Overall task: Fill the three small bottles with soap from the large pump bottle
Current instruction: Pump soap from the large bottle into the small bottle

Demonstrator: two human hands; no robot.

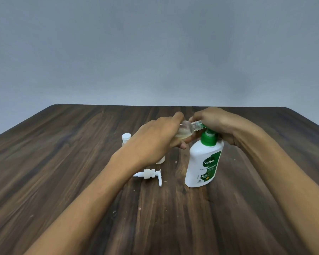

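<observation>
Soap bottle, white with a green collar, is stood upright near the middle of the table. Its pump head is covered and pressed by the right hand, fingers curled over it. A small clear bottle is gripped by the left hand and tilted, its open neck held at the pump spout. A detached white pump lies left of the soap bottle. A capped small bottle stands beyond the left wrist.
</observation>
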